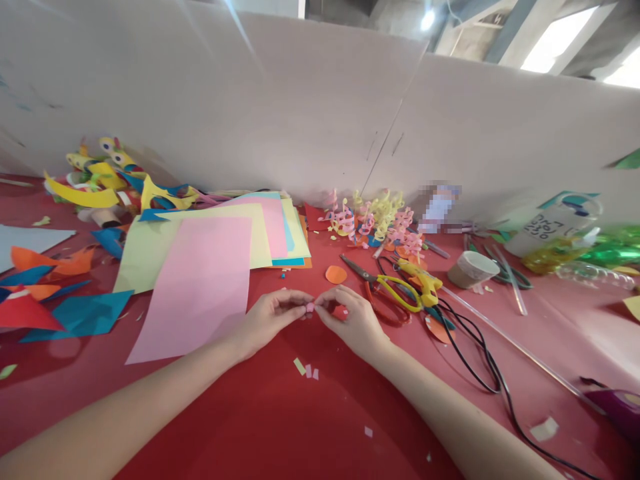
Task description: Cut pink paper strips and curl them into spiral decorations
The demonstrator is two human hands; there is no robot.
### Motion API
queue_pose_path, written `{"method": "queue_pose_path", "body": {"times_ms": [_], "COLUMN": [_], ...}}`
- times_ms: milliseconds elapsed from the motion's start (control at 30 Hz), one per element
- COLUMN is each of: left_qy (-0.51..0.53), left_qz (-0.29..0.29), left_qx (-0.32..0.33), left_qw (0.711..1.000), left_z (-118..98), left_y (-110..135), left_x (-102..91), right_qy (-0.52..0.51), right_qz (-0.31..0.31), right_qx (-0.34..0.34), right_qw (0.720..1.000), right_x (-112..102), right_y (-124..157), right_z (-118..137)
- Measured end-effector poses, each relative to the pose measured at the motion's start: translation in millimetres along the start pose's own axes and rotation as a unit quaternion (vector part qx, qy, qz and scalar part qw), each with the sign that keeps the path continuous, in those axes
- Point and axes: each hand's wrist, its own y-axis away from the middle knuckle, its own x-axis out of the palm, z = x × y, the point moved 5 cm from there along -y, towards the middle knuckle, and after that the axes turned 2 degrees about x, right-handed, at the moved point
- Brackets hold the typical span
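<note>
A tiny pink piece of paper (310,307) is pinched between the fingertips of both hands, above the red tabletop (280,427). My left hand (273,317) grips it from the left with thumb and forefinger. From the other side my right hand (355,320) closes its fingertips on the same piece. A large pink sheet (200,287) lies just left of my left hand. Small pink and pale yellow paper strips (300,366) rest on the table below the hands. An orange paper disc (336,274) lies beyond the fingers.
Scissors (367,275) and a yellow glue gun (423,283) with a black cable lie right of my hands. Curled pink and yellow paper pieces (387,220) stand near the wall, with a paper cup (473,269) farther right. Coloured paper scraps (75,317) cover the left side.
</note>
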Motion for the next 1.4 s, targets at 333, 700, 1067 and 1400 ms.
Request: {"method": "queue_pose_path", "body": {"times_ms": [333,700,1067,1400], "left_qy": [-0.004,-0.029,-0.018,0.002], "left_qz": [-0.007,-0.026,0.000,-0.041], "left_qx": [0.004,0.009,0.007,-0.005], "left_qw": [1.000,0.999,1.000,0.999], "left_z": [5.0,-0.1,1.4,4.8], "left_y": [-1.4,-0.9,-0.8,0.4], "left_x": [-0.5,-1.1,3.9,1.5], "right_qy": [0.008,0.030,0.110,0.105], "right_qz": [-0.014,-0.033,-0.029,-0.029], "right_qx": [-0.026,-0.050,-0.099,-0.096], "right_qw": [1.000,0.998,0.988,0.989], "right_x": [0.1,0.4,4.6,3.2], "right_y": [1.1,3.0,7.5,4.4], "right_z": [4.3,5.7,8.6,8.4]}}
